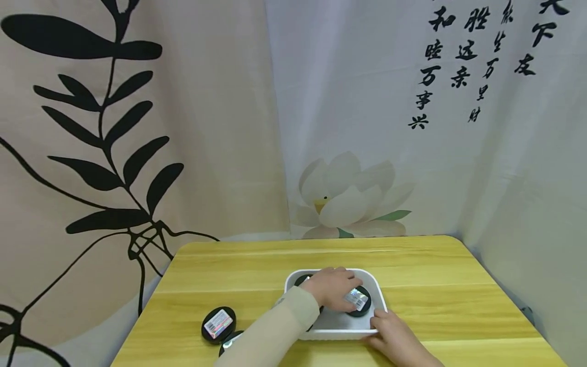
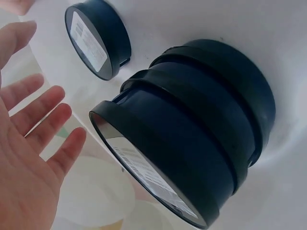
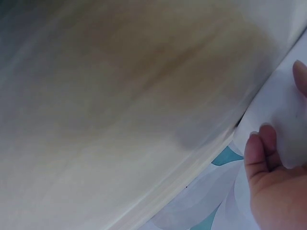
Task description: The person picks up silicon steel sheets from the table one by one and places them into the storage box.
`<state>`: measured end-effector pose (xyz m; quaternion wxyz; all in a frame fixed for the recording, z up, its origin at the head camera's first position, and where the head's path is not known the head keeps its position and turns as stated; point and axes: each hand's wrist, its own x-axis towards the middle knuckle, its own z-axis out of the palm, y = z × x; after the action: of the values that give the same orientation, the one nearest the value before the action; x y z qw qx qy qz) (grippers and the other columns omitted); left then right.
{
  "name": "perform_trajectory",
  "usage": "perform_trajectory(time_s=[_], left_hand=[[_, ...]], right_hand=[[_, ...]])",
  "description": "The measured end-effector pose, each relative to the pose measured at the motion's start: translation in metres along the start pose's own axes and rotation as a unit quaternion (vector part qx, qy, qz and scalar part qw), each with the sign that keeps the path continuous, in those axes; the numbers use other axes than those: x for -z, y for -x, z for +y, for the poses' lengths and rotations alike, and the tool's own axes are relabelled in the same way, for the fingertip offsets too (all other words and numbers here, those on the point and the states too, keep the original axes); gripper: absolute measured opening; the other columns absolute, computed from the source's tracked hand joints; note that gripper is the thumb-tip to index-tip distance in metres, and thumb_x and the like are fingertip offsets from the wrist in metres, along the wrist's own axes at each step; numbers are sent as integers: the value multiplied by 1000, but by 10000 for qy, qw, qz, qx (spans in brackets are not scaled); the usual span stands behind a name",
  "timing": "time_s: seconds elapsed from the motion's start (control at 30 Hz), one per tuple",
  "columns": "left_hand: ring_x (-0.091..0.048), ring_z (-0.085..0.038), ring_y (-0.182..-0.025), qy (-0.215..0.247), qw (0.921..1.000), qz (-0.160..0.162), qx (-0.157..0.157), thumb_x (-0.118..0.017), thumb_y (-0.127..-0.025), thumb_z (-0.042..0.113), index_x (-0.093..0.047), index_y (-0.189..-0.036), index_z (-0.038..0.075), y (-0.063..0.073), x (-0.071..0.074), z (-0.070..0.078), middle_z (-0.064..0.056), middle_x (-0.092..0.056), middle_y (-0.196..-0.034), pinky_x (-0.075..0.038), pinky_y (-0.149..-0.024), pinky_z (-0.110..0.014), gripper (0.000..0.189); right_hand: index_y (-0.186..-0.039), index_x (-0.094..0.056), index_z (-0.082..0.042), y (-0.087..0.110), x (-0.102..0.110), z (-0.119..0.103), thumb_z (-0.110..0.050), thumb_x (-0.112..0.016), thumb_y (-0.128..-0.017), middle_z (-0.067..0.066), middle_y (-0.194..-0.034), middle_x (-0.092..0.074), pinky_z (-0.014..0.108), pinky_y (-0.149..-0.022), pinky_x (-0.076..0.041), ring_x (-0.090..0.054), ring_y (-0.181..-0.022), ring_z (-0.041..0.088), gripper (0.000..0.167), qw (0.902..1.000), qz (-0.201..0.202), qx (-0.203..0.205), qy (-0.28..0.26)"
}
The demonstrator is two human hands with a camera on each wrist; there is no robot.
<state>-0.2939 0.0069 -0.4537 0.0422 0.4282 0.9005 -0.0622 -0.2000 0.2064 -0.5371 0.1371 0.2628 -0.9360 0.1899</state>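
Note:
Near the table's front stands a white bin (image 1: 339,335) with round black tins inside. Over it reaches my left hand (image 1: 334,289), close to a labelled tin (image 1: 359,300) on the right. In the left wrist view the fingers of that hand (image 2: 33,139) are spread and hold nothing. Beside them is a stack of black tins (image 2: 192,124), with a single tin (image 2: 98,38) lying apart. My right hand (image 1: 396,339) grips the bin's front right corner; the right wrist view shows its fingers (image 3: 256,153) at the white edge.
Two more black tins, one fully visible (image 1: 219,324) and one partly behind the left sleeve (image 1: 229,341), lie on the wooden table (image 1: 435,285) left of the bin. A printed curtain (image 1: 220,127) hangs behind the table.

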Motion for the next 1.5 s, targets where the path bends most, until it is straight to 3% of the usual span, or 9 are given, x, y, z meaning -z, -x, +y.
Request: perform_trajectory(time_s=[0.17,0.37,0.77,1.23,1.5], left_hand=[[-54,-9,-129,-243,9991,334,-79,-59,-94,57,-53,-144,31,8,1,2,10,-57,-141,-46,-107,-31,56],[-55,-10,-129,-197,9987,467,-15,-59,-95,57,-54,-143,31,20,3,2,11,-58,-140,-46,-109,-34,54],[-59,-8,-121,-282,9949,973,-15,-59,-96,53,-57,-140,27,37,-3,0,8,-62,-127,-43,-111,-28,51],[-57,-11,-126,325,9915,1237,245,-57,-99,48,-55,-142,26,58,-9,-7,7,-61,-133,-45,-109,-32,49],[-58,-13,-123,58,9871,1581,240,-56,-99,48,-56,-139,22,72,-17,-11,5,-62,-127,-47,-106,-35,48]], right_hand=[[-74,-63,-25,-2,3,-2,-38,-82,-80,-19,-80,-48,26,-64,-42,-45,-73,-1,23,9991,-340,-232,-136],[-77,-66,-24,-2,4,-3,-39,-82,-80,-17,-82,-51,28,-65,-43,-47,-75,2,22,9988,-415,-239,-68],[-73,-62,-26,1,1,0,-37,-84,-77,-18,-81,-49,28,-65,-44,-47,-74,2,25,10000,6,21,37],[-76,-65,-27,0,-2,2,-37,-84,-77,-17,-83,-54,30,-67,-46,-50,-77,2,21,10000,-75,46,-36],[-75,-64,-26,0,-4,2,-35,-85,-75,-17,-81,-51,29,-66,-45,-49,-74,3,23,9997,138,187,120]])
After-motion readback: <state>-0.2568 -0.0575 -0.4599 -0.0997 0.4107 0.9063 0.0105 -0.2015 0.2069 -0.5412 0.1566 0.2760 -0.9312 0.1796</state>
